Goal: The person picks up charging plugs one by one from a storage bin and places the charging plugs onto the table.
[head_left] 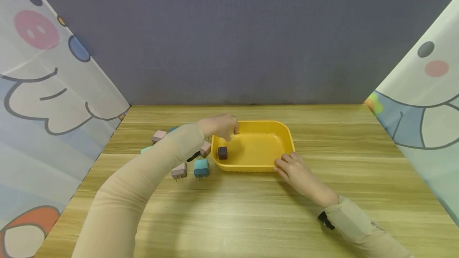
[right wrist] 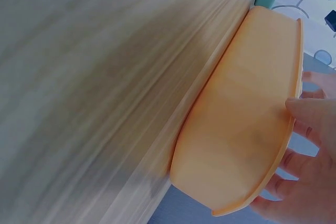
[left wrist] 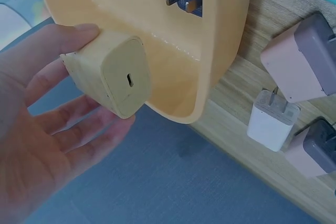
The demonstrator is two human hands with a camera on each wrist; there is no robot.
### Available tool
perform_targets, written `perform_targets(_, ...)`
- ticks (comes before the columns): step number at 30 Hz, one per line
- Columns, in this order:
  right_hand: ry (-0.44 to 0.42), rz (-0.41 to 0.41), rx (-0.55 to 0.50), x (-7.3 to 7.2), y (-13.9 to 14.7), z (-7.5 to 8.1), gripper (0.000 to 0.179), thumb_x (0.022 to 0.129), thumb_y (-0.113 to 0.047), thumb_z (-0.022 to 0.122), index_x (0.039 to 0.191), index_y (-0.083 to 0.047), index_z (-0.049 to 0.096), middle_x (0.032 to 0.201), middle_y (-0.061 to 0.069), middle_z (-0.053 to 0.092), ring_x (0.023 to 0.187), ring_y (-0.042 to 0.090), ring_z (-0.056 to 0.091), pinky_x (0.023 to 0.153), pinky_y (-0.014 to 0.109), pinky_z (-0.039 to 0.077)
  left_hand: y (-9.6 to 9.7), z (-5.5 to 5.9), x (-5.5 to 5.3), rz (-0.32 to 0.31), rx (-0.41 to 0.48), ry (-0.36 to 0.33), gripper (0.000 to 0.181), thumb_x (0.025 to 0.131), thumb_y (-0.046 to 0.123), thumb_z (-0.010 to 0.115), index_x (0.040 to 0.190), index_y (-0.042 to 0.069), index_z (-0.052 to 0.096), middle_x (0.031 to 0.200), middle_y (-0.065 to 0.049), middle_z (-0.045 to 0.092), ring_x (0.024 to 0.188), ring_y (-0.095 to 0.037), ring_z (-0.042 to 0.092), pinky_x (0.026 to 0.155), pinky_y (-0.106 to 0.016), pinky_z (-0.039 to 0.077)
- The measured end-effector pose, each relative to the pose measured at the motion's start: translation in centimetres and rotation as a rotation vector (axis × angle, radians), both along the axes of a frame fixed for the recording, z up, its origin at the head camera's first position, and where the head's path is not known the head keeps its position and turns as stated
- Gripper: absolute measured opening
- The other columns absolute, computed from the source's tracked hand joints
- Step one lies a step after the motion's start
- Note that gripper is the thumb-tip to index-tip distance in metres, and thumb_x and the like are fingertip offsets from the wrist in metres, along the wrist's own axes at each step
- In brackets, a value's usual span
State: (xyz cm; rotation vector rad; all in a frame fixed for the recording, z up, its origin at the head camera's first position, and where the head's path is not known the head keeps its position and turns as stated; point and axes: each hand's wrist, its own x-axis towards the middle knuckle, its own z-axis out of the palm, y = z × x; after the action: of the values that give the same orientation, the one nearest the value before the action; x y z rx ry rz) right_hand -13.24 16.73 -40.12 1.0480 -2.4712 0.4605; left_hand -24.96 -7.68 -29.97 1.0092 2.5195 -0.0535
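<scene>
My left hand [head_left: 219, 126] is over the far left corner of a yellow plastic basket [head_left: 258, 169]. Between its thumb and fingers it holds a cream-yellow charger [left wrist: 126, 80] with a small oval port in its face, plain in the left wrist view. Inside the basket, by its left wall, lies a dark navy charger [head_left: 222, 153] with metal prongs. At the near right corner my right hand [head_left: 301, 176] grips the basket's rim, thumb on the outer wall and fingers over the edge.
Several chargers lie left of the basket: a teal-and-blue one [head_left: 201, 168], a pink-and-grey one [head_left: 179, 170], another pink one [head_left: 159, 135] and a small white one [left wrist: 270, 121]. My left sleeve hides part of this group. A grey panel [head_left: 251, 51] stands behind the wooden table [head_left: 244, 218].
</scene>
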Motion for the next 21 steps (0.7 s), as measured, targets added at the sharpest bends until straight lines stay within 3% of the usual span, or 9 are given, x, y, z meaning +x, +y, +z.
perform_targets(12, 0.003, -0.005, 0.007, 0.0, 0.0, 0.0, 0.014, 0.074, -0.007, 0.068, 0.082, -0.008, 0.057, 0.070, -0.003, 0.044, 0.065, 0.013, 0.033, 0.062, 0.031, 0.034, -1.2, 0.4, 0.9, 0.050, 0.031, -0.011, 0.034, 0.076, 0.007, 0.068, 0.109, 0.004, 0.061, 0.113, -0.007, 0.057, 0.104, -0.022, 0.051, 0.086, -0.029, 0.044)
perform_targets(21, 0.001, -0.010, 0.007, -0.1, 0.0, -0.1, 0.016, 0.071, -0.005, 0.069, 0.082, -0.008, 0.058, 0.071, -0.002, 0.045, 0.065, 0.013, 0.035, 0.063, 0.033, 0.035, -2.3, 0.8, 1.3, 0.016, 0.077, 0.011, 0.031, 0.072, 0.002, 0.066, 0.103, 0.002, 0.062, 0.108, -0.010, 0.060, 0.099, -0.024, 0.053, 0.081, -0.029, 0.046)
